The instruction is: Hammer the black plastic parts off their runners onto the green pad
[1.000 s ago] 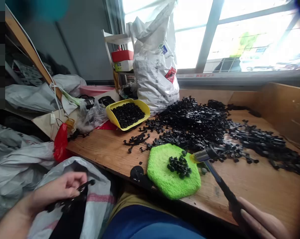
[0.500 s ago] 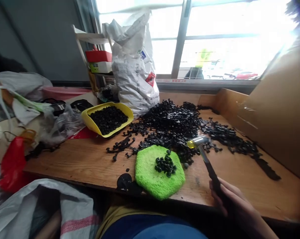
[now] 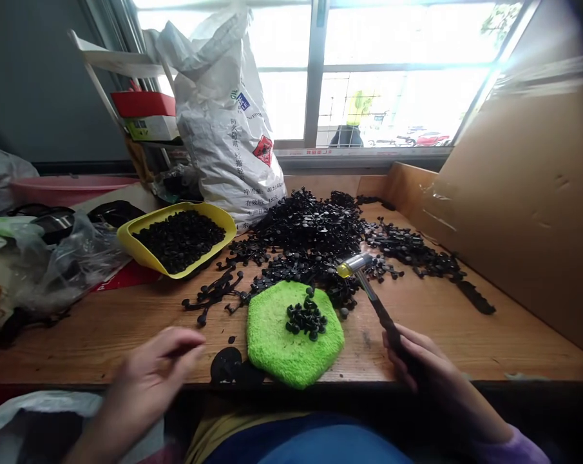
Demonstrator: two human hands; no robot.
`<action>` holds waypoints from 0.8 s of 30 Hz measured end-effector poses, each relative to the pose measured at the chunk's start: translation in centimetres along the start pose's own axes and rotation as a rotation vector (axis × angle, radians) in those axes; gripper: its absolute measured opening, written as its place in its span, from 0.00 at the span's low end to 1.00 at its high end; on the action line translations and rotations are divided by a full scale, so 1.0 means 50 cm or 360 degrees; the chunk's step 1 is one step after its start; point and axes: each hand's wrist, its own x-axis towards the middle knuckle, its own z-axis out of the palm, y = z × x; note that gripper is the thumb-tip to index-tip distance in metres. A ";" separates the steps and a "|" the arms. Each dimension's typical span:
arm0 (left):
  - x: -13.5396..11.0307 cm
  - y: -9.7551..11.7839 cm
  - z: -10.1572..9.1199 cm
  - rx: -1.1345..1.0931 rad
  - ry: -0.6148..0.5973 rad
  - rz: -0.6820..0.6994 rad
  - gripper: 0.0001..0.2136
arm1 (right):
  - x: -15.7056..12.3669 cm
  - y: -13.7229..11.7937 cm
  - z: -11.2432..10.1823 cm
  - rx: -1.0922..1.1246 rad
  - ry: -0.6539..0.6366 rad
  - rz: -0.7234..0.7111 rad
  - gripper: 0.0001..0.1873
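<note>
We are gripping the hammer (image 3: pixel 368 287) in our right hand (image 3: pixel 419 367), fingers wrapped tight around the lower end of its dark handle, low at the right of the wooden table (image 3: pixel 465 322). The handle is slanting up and to the left, and the metal head with its yellow tip is hanging just beside the near edge of the big heap of black plastic parts (image 3: pixel 315 232), right of the green pad (image 3: pixel 291 335).

Our left hand (image 3: pixel 151 380) is hovering over the near edge of the table, left of the pad; it is blurred, the fingers are curling loosely together, and we cannot tell whether anything is in them. A flat black disc (image 3: pixel 226 364) is lying just beside those fingertips, touching the pad's lower left corner.

On the pad, a small cluster of loose black caps (image 3: pixel 305 317) is sitting right of its middle. A few black sprue branches (image 3: pixel 214 293) are lying between the pad and the yellow tray (image 3: pixel 141 241), which is sitting tilted and full of small black pieces. Behind the tray and the heap, a white sack (image 3: pixel 223 122) is standing upright against the window. A cardboard wall (image 3: pixel 523 193) is closing off the table's right side, and crumpled clear plastic bags (image 3: pixel 64 258) are lying at the far left.
</note>
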 end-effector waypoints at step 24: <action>0.134 0.077 0.209 -0.0116 -0.0338 0.0287 0.12 | -0.014 -0.017 0.002 0.0178 0.0094 0.0012 0.13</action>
